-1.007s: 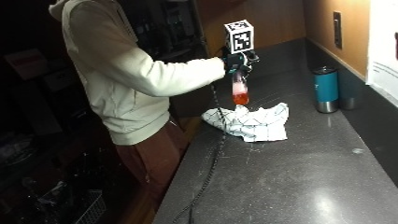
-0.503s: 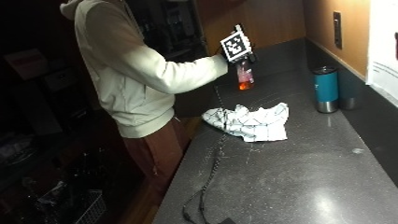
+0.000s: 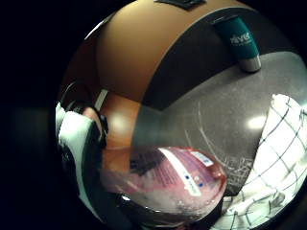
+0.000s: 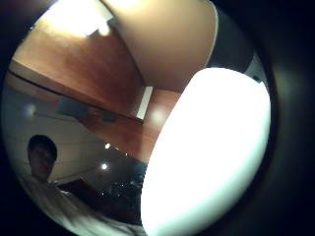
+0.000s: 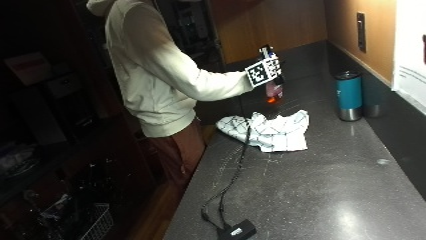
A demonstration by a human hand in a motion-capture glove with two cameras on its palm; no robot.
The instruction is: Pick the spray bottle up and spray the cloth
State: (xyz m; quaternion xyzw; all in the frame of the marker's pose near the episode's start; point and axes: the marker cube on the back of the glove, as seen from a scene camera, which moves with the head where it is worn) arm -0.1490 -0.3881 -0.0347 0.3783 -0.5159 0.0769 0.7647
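The checked cloth (image 5: 269,131) lies crumpled on the dark worktop (image 5: 319,190) near its front edge. Above its far side, the gloved right hand (image 5: 271,75) grips the pink spray bottle (image 5: 273,91) upright, clear of the counter; a spray likely needs the nozzle tipped down toward the cloth. A teal tumbler (image 5: 349,95) stands toward the back wall.

Outside view faces counter (image 5: 313,175); palm views hover close.
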